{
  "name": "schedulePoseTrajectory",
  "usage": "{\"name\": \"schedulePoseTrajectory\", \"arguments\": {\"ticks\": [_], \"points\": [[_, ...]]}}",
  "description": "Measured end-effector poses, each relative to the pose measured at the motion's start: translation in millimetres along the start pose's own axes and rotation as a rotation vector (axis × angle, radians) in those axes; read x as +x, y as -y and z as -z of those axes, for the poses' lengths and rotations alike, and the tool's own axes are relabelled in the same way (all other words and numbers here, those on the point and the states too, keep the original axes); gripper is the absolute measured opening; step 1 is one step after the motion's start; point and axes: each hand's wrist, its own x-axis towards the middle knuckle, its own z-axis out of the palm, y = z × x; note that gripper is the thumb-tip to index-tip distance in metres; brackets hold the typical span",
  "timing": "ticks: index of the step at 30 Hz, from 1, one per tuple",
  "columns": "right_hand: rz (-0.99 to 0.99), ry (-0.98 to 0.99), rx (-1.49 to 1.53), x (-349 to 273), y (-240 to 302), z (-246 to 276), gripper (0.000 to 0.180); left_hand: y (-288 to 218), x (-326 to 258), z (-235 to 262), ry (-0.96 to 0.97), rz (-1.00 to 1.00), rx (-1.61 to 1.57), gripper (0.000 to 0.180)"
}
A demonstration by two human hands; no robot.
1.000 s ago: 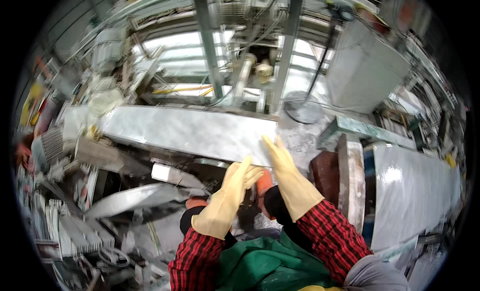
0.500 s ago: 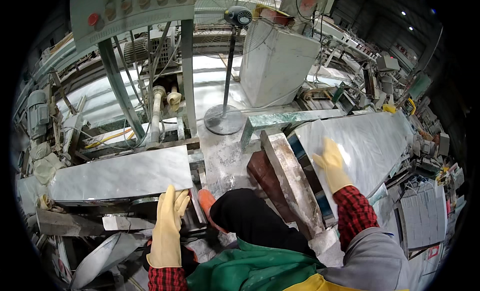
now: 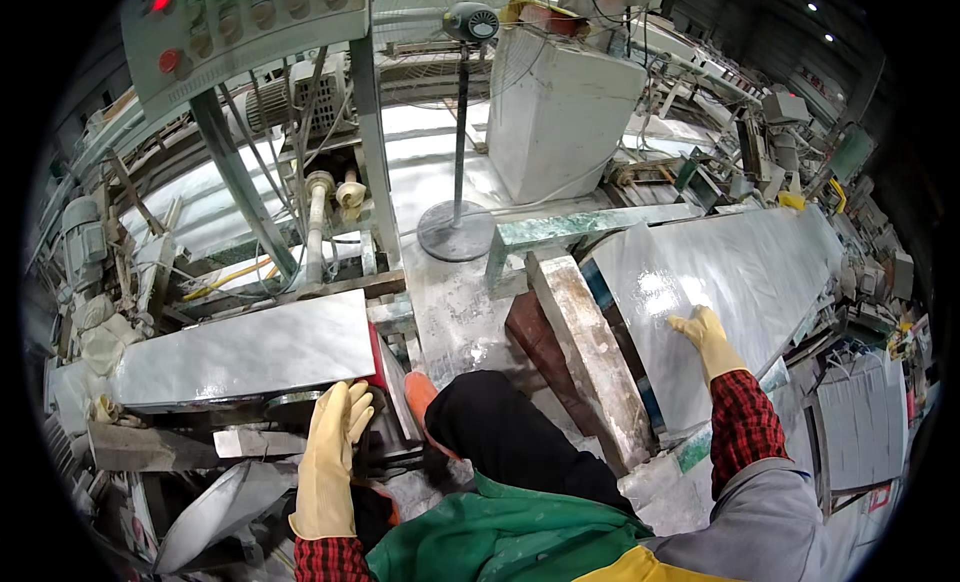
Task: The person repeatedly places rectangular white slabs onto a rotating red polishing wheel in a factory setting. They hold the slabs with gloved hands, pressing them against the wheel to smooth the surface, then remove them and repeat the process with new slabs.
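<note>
So the outfit here: left hand [image 3: 335, 432] and right hand [image 3: 706, 335] are both in smooth, cream-yellow rubber gloves [image 3: 328, 482], and the left one shows a pretty loose, wide cuff. Above those you get red-and-black checked fabric sleeves [image 3: 748, 422], kinda wrinkled, and on the right a plain light grey cloth upper sleeve [image 3: 765, 512] overlaps the check. Front is a creased dark green apron [image 3: 510, 532] with a bright yellow cloth patch [image 3: 655, 565] low down. Plain black trousers [image 3: 500, 422] below, plus an orange rounded-toe shoe [image 3: 424, 400], mostly covered by the trouser leg
</note>
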Motion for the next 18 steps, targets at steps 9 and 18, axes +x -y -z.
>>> {"name": "schedulePoseTrajectory", "arguments": {"ticks": [9,18], "points": [[0.235,0.007,-0.045,-73,91,-4,0.052,1,-8,22,-0.115,-0.001,0.014,0.057],[0.276,-0.005,-0.03,-103,128,-29,0.051,-14,-20,9,-0.14,0.011,0.031,0.061]]}}
